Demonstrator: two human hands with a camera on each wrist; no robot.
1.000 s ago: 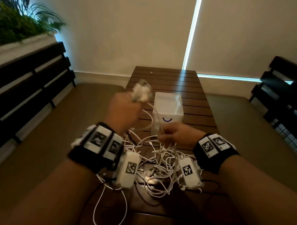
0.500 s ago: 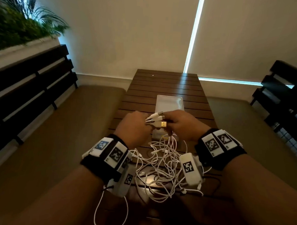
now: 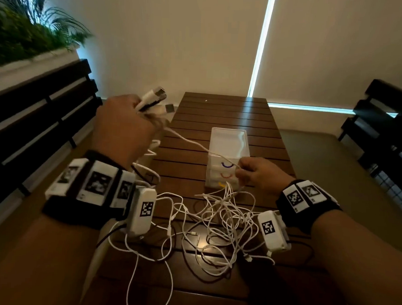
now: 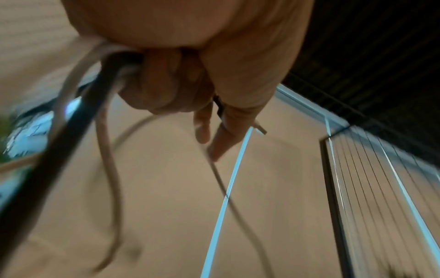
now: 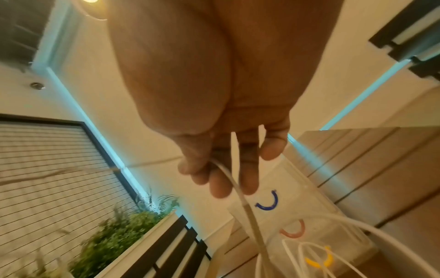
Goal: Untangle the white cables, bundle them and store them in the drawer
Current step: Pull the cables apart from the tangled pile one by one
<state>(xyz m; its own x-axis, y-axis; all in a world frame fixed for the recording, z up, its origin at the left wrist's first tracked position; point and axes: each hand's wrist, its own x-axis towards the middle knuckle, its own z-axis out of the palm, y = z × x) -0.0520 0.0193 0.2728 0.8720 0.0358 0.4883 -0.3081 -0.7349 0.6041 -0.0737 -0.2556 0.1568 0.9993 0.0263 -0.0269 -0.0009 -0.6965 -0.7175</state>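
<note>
Left hand [image 3: 122, 128] raised, clenched around USB plug ends [image 3: 155, 99] of white cables [image 3: 217, 222]. Right hand [image 3: 256, 175] pinches one strand before the clear drawer unit [image 3: 228, 139]. Tangle lies on worktop [image 3: 220, 111].

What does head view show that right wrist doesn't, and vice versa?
Head only: the left hand raised and gripping several USB plugs, the tangled cable pile on the slatted table, and one cable stretched between the hands.
Right wrist only: the right hand's fingers from below, pinching that cable, and a ceiling light.
Both: the right hand, the clear drawer unit with blue, red and yellow handles, and the planter.
</note>
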